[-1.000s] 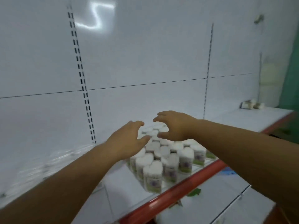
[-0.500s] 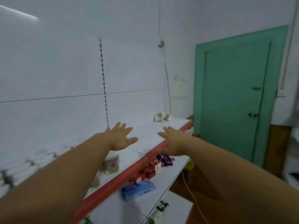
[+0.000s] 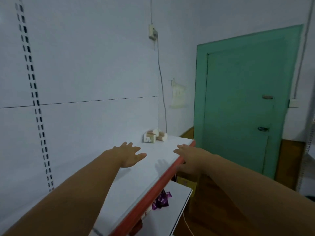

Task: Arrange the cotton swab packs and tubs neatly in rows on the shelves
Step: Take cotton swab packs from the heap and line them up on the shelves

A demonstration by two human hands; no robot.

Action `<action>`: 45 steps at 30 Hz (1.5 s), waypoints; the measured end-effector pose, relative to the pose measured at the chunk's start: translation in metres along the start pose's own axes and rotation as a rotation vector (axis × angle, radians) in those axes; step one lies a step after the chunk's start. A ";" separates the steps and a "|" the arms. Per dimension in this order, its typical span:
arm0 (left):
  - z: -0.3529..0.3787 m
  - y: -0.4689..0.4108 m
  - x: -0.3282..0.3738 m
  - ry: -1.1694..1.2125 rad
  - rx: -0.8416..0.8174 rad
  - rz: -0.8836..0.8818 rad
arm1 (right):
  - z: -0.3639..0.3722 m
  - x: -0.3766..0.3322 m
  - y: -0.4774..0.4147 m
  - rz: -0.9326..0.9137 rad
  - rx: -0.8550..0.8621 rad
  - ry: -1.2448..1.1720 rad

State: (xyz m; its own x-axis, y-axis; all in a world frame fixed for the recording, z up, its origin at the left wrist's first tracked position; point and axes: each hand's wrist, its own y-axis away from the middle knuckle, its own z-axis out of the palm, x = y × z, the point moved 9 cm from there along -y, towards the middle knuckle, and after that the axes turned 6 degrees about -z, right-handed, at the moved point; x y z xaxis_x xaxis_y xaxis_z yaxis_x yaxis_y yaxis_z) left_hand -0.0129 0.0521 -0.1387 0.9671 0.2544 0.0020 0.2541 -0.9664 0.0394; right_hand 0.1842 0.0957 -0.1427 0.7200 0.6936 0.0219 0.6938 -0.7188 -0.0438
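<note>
My left hand (image 3: 129, 155) reaches out over the white top of the shelf (image 3: 144, 178), palm down, with the fingers spread and nearly straight and the thumb out to the side. Its grip is wide open and has hold of nothing. My right hand (image 3: 187, 156) stretches forward beside it, over the red front edge (image 3: 153, 193) of the same shelf. Its fingers are straight too, so that grip is also open and empty. I cannot tell whether either hand touches the board. A faint hand-shaped shadow (image 3: 160, 166) lies on the white between them. The cotton swab packs (image 3: 150, 137) sit at the far end of this shelf, close against the white back panel (image 3: 85, 65) and beyond my fingertips, clear of both hands. They are a small, blurred cluster, pressed together or just beside one another, and the nearest shows a pale label. A thin cable (image 3: 162, 82) runs down the wall behind them from a small box (image 3: 152, 32) higher up. A slotted strip (image 3: 34, 99) runs down the panel on the left. Under the red edge a lower shelf (image 3: 177, 206) carries some purple wrappers (image 3: 162, 200). A green door (image 3: 238, 108) stands shut to the right.
</note>
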 end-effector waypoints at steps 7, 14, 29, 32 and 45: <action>0.031 -0.129 0.036 0.182 -0.017 0.089 | 0.015 0.087 -0.106 0.054 0.003 -0.079; 0.059 -0.228 0.027 0.262 0.124 -0.073 | 0.063 0.143 -0.221 -0.092 -0.009 -0.122; 0.051 -0.383 0.040 0.185 0.462 -0.391 | 0.117 0.221 -0.413 -0.192 0.051 -0.446; 0.052 -0.383 0.036 0.290 0.536 -0.393 | 0.111 0.226 -0.413 -0.214 0.213 -0.480; 0.042 -0.319 0.019 0.976 0.749 -0.536 | 0.104 0.230 -0.408 -0.448 0.270 -1.148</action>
State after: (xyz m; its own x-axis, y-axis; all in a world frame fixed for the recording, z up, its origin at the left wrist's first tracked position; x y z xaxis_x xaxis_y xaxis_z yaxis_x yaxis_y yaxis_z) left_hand -0.0757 0.3639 -0.1932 0.4224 0.2247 0.8781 0.8454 -0.4472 -0.2922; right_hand 0.0656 0.5533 -0.2241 -0.0983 0.6116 -0.7850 0.7505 -0.4725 -0.4621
